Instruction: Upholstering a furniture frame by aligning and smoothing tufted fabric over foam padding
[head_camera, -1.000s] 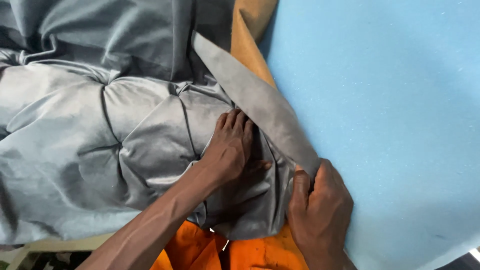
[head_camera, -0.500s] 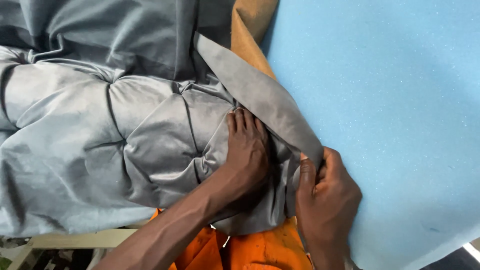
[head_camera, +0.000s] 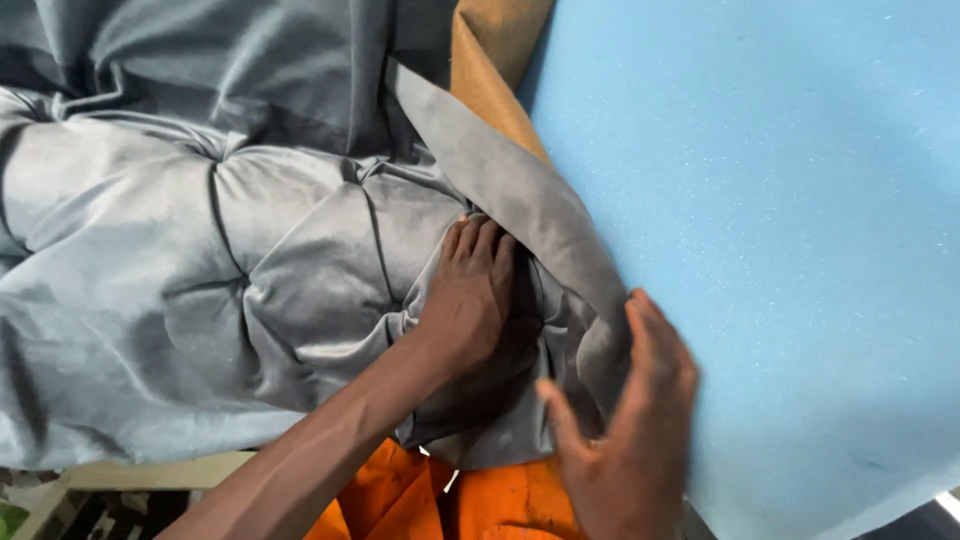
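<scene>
Pressing grey tufted fabric (head_camera: 300, 290), left hand (head_camera: 470, 295) lies beside blue foam (head_camera: 760, 230) edge.

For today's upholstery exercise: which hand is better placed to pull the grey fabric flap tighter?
Probably the right hand: it already grips the flap beside the blue foam. The left hand lies flat on the tufted fabric.

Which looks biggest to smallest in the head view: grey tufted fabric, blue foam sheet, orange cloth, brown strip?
1-2. Grey tufted fabric and blue foam sheet: about alike, both cropped by the frame, no firm ranking.
3. Orange cloth, partly hidden.
4. Brown strip, slightly smaller.
</scene>
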